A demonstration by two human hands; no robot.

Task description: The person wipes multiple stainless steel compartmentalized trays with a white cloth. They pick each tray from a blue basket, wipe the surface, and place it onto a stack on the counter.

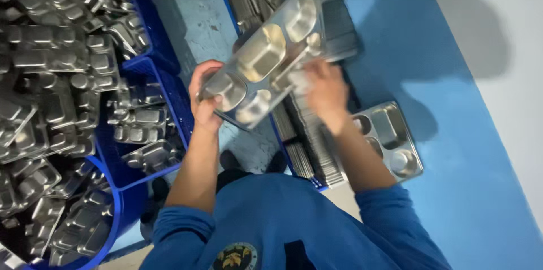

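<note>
Steel fills this corner, and we stand over it holding one compartment tray (271, 55) up between our hands, tilted, its hollows facing us. Our left hand (203, 97) clamps the near-left end of the tray, fingers curled over the rim. Our right hand (325, 92) presses on the tray's right side with something pale and blurred under the fingers; we cannot tell what it is.

To do this well, we judge that the left grip should stay firm on the rim so the tray cannot swing, while the right hand works into each hollow in turn, corners included.

Counting: one tray in hand, with what look like five hollows. One more tray (390, 140) lies flat at the right, beside a dense stack of trays (311, 145) set on edge, too many and too close to count. On the left, blue crates (169, 86) hold loose heaps of trays (51, 78), also beyond counting; we make out at least three crates. A blue floor (430, 38) runs to the far right.
</note>
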